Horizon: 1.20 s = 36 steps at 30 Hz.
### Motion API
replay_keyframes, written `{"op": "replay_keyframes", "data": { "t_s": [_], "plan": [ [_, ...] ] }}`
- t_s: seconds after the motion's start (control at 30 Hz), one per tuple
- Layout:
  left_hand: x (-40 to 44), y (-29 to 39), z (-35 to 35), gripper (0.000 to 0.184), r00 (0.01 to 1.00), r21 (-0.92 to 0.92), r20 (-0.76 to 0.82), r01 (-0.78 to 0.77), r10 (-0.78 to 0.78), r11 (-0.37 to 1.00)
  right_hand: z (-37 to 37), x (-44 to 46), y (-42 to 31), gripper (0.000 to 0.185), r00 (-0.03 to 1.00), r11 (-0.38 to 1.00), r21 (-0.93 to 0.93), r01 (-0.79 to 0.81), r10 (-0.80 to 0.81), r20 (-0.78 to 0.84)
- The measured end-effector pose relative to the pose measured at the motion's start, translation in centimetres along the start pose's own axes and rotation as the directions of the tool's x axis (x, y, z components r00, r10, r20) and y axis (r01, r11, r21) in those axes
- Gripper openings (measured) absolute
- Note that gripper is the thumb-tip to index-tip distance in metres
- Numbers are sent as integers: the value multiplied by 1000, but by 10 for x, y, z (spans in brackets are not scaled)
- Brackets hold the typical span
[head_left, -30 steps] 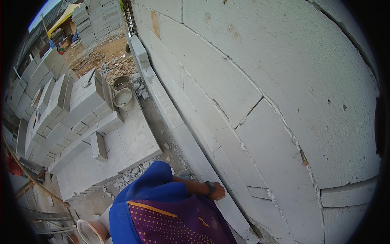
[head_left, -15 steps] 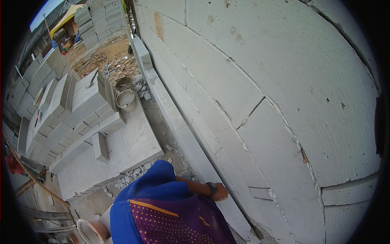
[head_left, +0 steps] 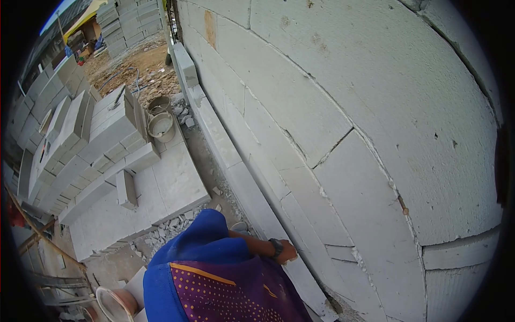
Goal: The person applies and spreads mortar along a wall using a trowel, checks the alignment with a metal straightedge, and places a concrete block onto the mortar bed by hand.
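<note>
My left hand [head_left: 287,252], with a dark watch [head_left: 277,248] on the wrist, reaches across from the blue sleeve [head_left: 209,236]. Its fingers are curled closed, low over the long row of narrow pale blocks [head_left: 252,196] at the foot of the wall. Whatever lies within the fingers is hidden or too small to name. Close on the right rises the wall of large pale blocks [head_left: 365,182], with rough mortar joints. My right hand is out of view, below my purple and blue shirt [head_left: 230,292].
Left of a rubble-strewn gap stand stacked pale blocks [head_left: 115,137] on a block platform [head_left: 177,182]. Two buckets, one holding something pale [head_left: 161,126], sit near the wall. Another bucket [head_left: 115,305] stands at lower left. Broken chunks [head_left: 171,229] lie beside the platform.
My left hand has shifted slightly left and stays low by the block row. The view has moved a little, so the stacks and buckets appear further left.
</note>
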<state>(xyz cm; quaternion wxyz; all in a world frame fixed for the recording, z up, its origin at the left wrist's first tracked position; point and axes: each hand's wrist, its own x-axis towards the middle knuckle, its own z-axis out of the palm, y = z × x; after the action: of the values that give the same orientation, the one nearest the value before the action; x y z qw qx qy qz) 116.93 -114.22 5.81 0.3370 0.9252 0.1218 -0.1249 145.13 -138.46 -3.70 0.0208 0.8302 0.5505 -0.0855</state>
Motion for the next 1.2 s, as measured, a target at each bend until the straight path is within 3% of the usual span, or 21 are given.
{"op": "replay_keyframes", "data": {
  "t_s": [0.27,0.47,0.8,1.2],
  "plan": [
    [2,-10,11,13,1000,-31,-13,8,-9,999,3,3,3,43,1000,1000,13,-9,9,12],
    [13,-16,26,13,999,51,-48,9,-6,999,4,7,-1,43,1000,999,32,-21,20,15],
    [15,-19,30,7,992,38,-124,-24,28,999,6,7,-2,41,999,998,41,-37,36,22],
    [3,-11,14,22,997,-10,-67,-27,27,1000,8,4,-2,40,999,999,36,-37,36,41]
  ]
}}
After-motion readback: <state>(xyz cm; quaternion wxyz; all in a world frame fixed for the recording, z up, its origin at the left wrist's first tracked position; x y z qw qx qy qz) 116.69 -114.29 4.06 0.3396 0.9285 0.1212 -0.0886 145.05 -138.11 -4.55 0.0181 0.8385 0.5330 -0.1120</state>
